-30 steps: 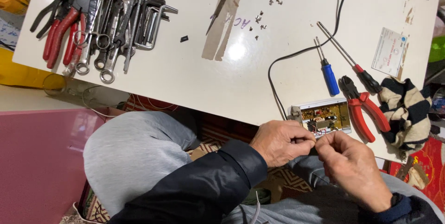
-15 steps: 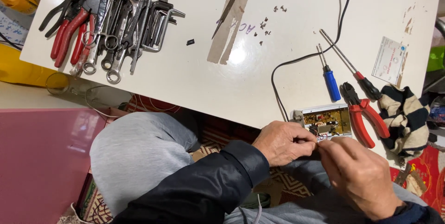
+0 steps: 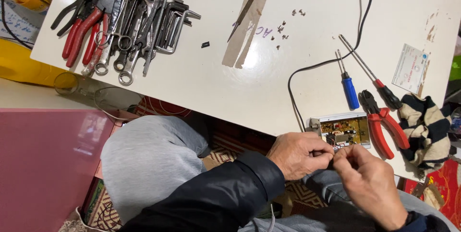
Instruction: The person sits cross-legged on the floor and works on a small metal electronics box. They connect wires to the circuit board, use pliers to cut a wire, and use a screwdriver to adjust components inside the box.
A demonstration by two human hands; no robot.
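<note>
The left hand and right hand pinch something thin, maybe a wire, just below the circuit board at the counter edge. The step looks like fiddly wire work. Red pliers lie right of the board.

A white table with a worn brown patch caught a soft glare from overhead light, while a glossy pink cabinet stood at the near left, a patterned rug covered the floor beneath, and something yellow sat far left.
</note>
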